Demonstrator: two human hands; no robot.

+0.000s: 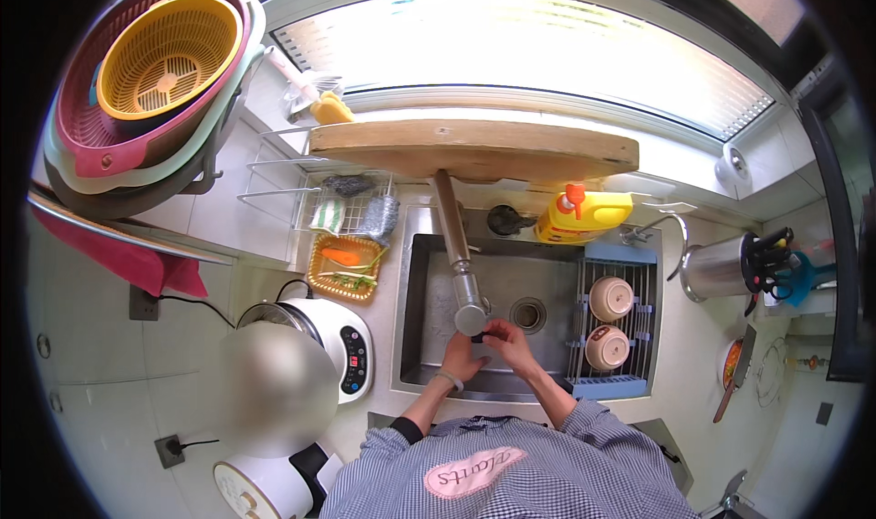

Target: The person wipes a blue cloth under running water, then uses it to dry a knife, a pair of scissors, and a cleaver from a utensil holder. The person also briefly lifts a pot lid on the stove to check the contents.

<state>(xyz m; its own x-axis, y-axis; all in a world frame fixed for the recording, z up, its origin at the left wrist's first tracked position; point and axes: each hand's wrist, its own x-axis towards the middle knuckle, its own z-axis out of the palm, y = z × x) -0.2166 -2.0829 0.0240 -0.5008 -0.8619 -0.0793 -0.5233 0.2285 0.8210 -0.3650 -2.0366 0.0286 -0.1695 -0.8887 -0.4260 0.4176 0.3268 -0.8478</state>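
Both hands are over the stainless steel sink point(438, 272), just below the metal head of the faucet point(468, 289). My right hand point(510, 346) has its fingertips on a small dark object point(478, 338), too small to identify. My left hand point(462, 356) is close against the other side of that object, its thumb pointing right and its fingers partly hidden by the faucet head. Whether the left fingers grip it cannot be made out. The round drain point(528, 315) lies to the right of the faucet head, beyond the right hand.
Two pink bowls point(611, 298) rest upside down on a rack over the sink's right side. Behind stand a yellow detergent bottle point(585, 216) and a thick wooden cutting board point(472, 148). Left are a vegetable basket point(315, 272) and a white appliance point(352, 355); right, a knife holder point(715, 267).
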